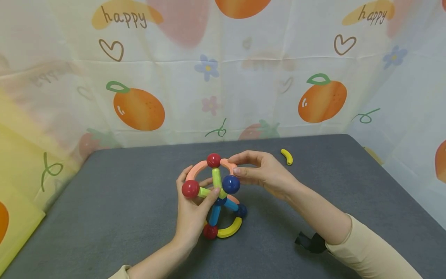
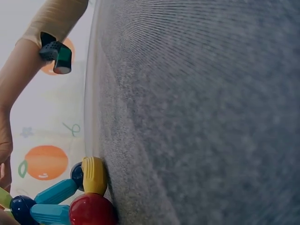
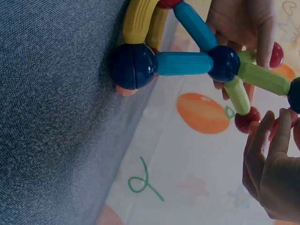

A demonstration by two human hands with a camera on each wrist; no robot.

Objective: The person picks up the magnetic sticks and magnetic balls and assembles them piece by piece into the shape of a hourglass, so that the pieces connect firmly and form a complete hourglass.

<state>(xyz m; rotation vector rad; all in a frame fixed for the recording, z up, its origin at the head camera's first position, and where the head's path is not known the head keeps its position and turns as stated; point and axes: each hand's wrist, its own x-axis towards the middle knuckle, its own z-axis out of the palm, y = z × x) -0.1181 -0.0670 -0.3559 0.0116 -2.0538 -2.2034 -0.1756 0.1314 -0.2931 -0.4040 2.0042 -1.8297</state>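
Observation:
A toy structure of balls and rods stands on the grey table. Its base has a yellow curved rod (image 1: 230,228), a lower red ball (image 2: 93,210) and blue rods (image 3: 185,63) that meet at a central dark blue ball (image 3: 223,63). Green rods (image 3: 265,78) spread above it toward a left red ball (image 1: 190,189), a top red ball (image 1: 214,160) and an upper blue ball (image 1: 231,184). My left hand (image 1: 191,217) grips the upper part, thumb across a green rod. With thumb and fingers, my right hand (image 1: 266,174) pinches a salmon curved rod (image 1: 228,166) beside the top red ball.
A loose yellow curved rod (image 1: 287,157) lies toward the back right of the grey table (image 1: 132,205). Behind the table hangs a fruit-printed curtain (image 1: 181,97). A black wrist device (image 1: 311,243) is on my right forearm, near the beige sleeve.

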